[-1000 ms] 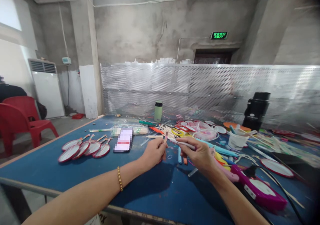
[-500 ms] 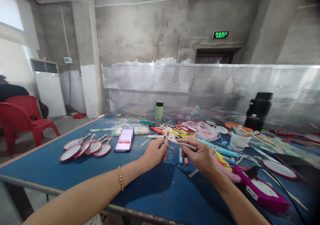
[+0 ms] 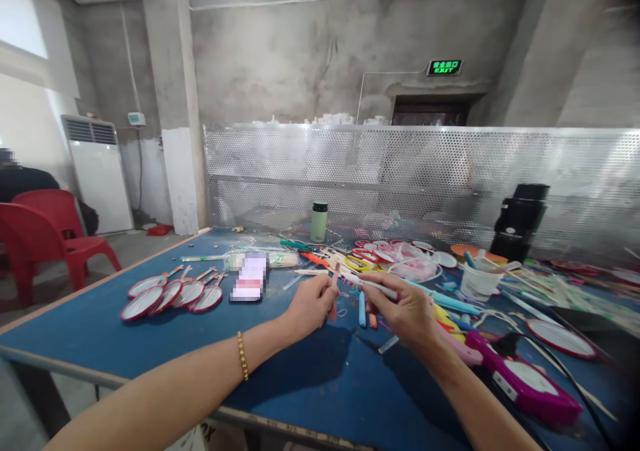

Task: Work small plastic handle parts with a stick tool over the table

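My left hand (image 3: pixel 309 307), with a gold bead bracelet (image 3: pixel 243 356) at the wrist, pinches a small, flat, pinkish-brown stick (image 3: pixel 336 273) that points upward. Facing it, my right hand (image 3: pixel 411 309) is closed around a slim white pen-like tool (image 3: pixel 377 287). The tool's tip points left, close to the stick; whether they touch I cannot tell. Below and between the hands lie a blue clay-like stick (image 3: pixel 362 309) and a short orange piece (image 3: pixel 373 321). Left of my hands, several round white paddles with red rims (image 3: pixel 190 292) lie overlapping beside a phone (image 3: pixel 249 279).
A green bottle (image 3: pixel 319 222) stands at the back of the blue table (image 3: pixel 200 364). On the right are a white cup of tools (image 3: pixel 477 281), a magenta device (image 3: pixel 530 381) with a black cable, and a black flask (image 3: pixel 520 223). Yellow-handled scissors (image 3: pixel 357 264) lie behind my hands.
My right hand has shifted slightly to the right with the pen-like tool, whose angle has changed a little. My left hand keeps the stick in nearly the same place.
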Action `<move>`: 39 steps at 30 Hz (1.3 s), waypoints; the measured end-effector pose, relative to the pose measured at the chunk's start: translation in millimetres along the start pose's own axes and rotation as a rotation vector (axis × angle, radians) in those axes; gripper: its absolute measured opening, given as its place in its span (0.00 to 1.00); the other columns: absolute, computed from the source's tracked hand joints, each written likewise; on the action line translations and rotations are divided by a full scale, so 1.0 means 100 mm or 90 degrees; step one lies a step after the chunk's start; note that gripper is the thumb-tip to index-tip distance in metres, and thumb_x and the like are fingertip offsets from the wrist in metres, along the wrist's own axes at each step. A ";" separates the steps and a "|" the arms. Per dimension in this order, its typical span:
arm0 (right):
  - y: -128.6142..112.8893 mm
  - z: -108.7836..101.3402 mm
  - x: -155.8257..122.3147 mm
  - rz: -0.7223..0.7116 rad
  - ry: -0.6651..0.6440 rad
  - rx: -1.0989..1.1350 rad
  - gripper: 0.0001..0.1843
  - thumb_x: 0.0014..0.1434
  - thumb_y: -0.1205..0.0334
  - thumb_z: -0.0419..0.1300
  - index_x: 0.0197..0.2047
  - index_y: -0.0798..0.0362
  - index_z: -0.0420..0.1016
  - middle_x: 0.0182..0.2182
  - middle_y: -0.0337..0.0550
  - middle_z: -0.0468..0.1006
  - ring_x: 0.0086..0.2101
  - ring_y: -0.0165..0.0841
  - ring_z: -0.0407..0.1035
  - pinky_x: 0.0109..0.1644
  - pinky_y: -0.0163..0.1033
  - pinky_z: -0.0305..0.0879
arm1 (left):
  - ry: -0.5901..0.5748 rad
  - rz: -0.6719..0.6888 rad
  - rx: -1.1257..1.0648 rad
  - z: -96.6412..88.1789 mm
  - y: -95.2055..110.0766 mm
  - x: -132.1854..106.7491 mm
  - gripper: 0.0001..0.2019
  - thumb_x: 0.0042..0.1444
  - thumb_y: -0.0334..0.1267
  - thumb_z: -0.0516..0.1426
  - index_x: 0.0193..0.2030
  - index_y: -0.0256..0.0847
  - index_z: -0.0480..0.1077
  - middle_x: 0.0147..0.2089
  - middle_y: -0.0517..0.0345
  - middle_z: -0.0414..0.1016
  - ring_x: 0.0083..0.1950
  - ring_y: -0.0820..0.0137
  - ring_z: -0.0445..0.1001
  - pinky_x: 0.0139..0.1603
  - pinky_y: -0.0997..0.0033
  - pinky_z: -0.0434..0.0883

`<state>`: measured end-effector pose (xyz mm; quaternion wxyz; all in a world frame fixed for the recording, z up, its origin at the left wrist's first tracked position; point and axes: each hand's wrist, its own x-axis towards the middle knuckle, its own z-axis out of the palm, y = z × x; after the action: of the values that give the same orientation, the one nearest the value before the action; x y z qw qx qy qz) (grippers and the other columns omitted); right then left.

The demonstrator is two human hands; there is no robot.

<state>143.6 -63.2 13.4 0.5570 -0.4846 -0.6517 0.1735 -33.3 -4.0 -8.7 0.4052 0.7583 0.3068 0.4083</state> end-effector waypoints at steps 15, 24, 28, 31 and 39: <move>-0.02 0.05 -0.03 -0.008 0.013 0.065 0.21 0.58 0.47 0.61 0.42 0.57 0.78 0.25 0.42 0.78 0.15 0.27 0.67 0.15 0.32 0.63 | -0.053 -0.007 -0.106 0.04 -0.03 -0.03 0.12 0.61 0.48 0.50 0.36 0.40 0.57 0.27 0.58 0.76 0.14 0.76 0.67 0.11 0.81 0.60; -0.07 0.06 -0.04 -0.008 -0.003 0.057 0.18 0.58 0.47 0.61 0.40 0.55 0.78 0.23 0.41 0.78 0.15 0.27 0.67 0.16 0.32 0.62 | -0.077 -0.006 -0.161 0.07 -0.01 -0.04 0.11 0.61 0.46 0.50 0.36 0.41 0.55 0.26 0.60 0.74 0.17 0.72 0.72 0.13 0.76 0.67; -0.06 0.06 -0.04 -0.006 0.007 0.048 0.20 0.58 0.46 0.61 0.40 0.56 0.79 0.22 0.40 0.77 0.15 0.27 0.66 0.17 0.32 0.62 | -0.078 -0.007 -0.158 0.06 -0.01 -0.04 0.11 0.61 0.46 0.50 0.35 0.41 0.54 0.26 0.59 0.74 0.17 0.72 0.72 0.13 0.76 0.68; -0.06 0.06 -0.04 -0.009 0.021 0.043 0.21 0.58 0.46 0.60 0.40 0.56 0.79 0.22 0.40 0.77 0.15 0.27 0.66 0.17 0.33 0.63 | -0.073 -0.014 -0.157 0.06 0.01 -0.04 0.11 0.60 0.46 0.51 0.35 0.41 0.54 0.26 0.58 0.74 0.17 0.72 0.72 0.13 0.76 0.67; -0.08 0.08 -0.04 -0.009 0.011 0.047 0.19 0.58 0.47 0.61 0.40 0.56 0.78 0.22 0.40 0.77 0.15 0.27 0.66 0.16 0.32 0.63 | -0.078 -0.023 -0.166 0.07 0.03 -0.05 0.12 0.60 0.47 0.51 0.35 0.41 0.54 0.26 0.59 0.74 0.16 0.73 0.72 0.13 0.78 0.67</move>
<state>132.7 -67.9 14.3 0.5811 -0.4608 -0.6435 0.1894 -29.2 -11.8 -10.5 0.5252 0.7171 0.2395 0.3906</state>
